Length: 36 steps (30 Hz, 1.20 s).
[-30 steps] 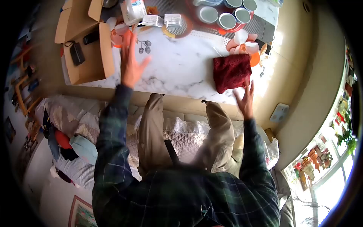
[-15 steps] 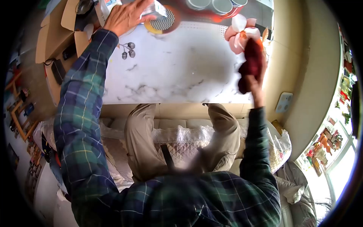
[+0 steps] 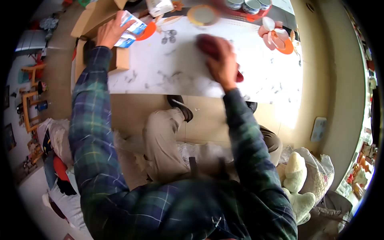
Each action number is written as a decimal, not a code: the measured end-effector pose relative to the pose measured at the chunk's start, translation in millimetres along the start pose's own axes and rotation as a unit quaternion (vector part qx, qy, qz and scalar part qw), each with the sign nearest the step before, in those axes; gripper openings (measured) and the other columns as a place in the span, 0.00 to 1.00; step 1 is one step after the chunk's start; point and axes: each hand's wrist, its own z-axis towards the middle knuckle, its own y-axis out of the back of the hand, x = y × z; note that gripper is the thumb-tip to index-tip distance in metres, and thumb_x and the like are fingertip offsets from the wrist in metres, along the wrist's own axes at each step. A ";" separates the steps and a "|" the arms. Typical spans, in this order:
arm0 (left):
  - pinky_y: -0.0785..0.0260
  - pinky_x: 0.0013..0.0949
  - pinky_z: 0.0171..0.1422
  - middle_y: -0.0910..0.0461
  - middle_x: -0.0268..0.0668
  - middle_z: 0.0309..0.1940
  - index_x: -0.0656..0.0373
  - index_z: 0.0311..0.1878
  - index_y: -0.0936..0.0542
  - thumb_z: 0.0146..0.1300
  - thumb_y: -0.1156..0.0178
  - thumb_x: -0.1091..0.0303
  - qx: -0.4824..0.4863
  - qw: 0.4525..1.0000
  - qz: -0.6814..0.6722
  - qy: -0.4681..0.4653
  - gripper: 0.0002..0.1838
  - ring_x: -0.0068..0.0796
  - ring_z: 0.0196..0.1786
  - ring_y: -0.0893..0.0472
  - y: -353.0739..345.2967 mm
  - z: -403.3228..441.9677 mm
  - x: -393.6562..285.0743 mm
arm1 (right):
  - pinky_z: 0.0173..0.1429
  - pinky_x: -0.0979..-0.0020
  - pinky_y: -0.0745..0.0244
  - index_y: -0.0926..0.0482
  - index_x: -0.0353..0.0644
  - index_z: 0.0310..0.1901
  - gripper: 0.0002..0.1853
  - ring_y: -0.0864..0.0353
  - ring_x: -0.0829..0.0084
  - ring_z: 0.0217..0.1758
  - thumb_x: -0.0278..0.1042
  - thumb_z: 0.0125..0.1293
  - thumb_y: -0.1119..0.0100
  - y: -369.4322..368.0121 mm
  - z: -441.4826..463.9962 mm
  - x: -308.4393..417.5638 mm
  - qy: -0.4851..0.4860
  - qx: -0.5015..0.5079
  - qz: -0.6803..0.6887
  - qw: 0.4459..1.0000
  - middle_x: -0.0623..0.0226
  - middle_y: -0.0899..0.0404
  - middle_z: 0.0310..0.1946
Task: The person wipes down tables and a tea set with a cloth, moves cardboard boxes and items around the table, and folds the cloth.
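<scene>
My left hand is closed on small white and blue boxes at the right side of an open cardboard box. A dark red cloth is bunched under and in my right hand, over the middle of the marble-patterned table. Motion blurs the cloth and the fingers a little. Part of the cloth shows to the right of the palm.
Blue and white cups stand on a red tray at the back right. A round patterned mat lies at the back middle, with a white package left of it. A flower decoration is at the right.
My left hand has taken hold of the white and blue boxes from the back and brought them to the cardboard box. My right hand has picked up the cloth and moved it left to mid-table.
</scene>
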 end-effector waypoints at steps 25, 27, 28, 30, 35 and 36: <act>0.26 0.38 0.44 0.16 0.47 0.31 0.64 0.39 0.19 0.64 0.47 0.33 -0.190 0.910 -0.161 0.331 0.35 0.39 0.36 0.15 25.4 -30.9 203.8 | 0.67 0.52 0.37 0.35 0.55 0.69 0.42 0.35 0.49 0.67 0.33 0.50 0.30 20.9 -35.0 11.5 -0.026 0.048 -0.216 0.975 0.57 0.37 0.68; 0.26 0.42 0.46 0.16 0.51 0.37 0.65 0.40 0.19 0.61 0.44 0.34 -0.173 0.882 -0.236 0.370 0.35 0.48 0.41 0.15 6.7 -52.7 199.3 | 0.70 0.52 0.43 0.38 0.57 0.71 0.41 0.40 0.50 0.70 0.38 0.54 0.33 40.6 -62.0 -9.3 -0.081 0.026 -0.261 0.961 0.57 0.41 0.71; 0.25 0.38 0.44 0.15 0.46 0.37 0.66 0.42 0.18 0.62 0.41 0.37 -0.180 0.841 -0.354 0.367 0.33 0.36 0.37 0.15 -7.8 -59.5 195.1 | 0.70 0.52 0.42 0.38 0.57 0.71 0.41 0.40 0.50 0.70 0.39 0.54 0.33 46.8 -75.9 -17.5 -0.081 0.012 -0.284 0.955 0.56 0.41 0.70; 0.26 0.34 0.40 0.14 0.39 0.35 0.67 0.41 0.17 0.62 0.40 0.38 -0.235 0.733 -0.512 0.381 0.32 0.28 0.34 0.17 -9.6 -60.0 149.0 | 0.69 0.52 0.42 0.38 0.58 0.71 0.41 0.39 0.51 0.70 0.40 0.54 0.34 51.4 -83.4 -22.6 -0.080 -0.002 -0.311 0.947 0.55 0.40 0.69; 0.26 0.43 0.51 0.16 0.53 0.39 0.68 0.42 0.18 0.57 0.42 0.31 -0.002 0.841 -0.466 0.274 0.40 0.49 0.43 0.16 -51.0 -5.5 42.6 | 0.67 0.51 0.40 0.37 0.57 0.70 0.40 0.38 0.51 0.68 0.41 0.53 0.34 45.3 -79.6 -14.9 -0.079 -0.014 -0.341 0.937 0.55 0.37 0.66; 0.26 0.43 0.50 0.16 0.55 0.39 0.69 0.42 0.18 0.59 0.42 0.33 -0.048 0.890 -0.370 0.262 0.38 0.51 0.44 0.16 -51.9 -2.2 12.1 | 0.66 0.52 0.40 0.37 0.57 0.69 0.40 0.38 0.51 0.67 0.41 0.53 0.33 45.6 -79.9 -17.4 -0.067 -0.019 -0.330 0.942 0.56 0.37 0.66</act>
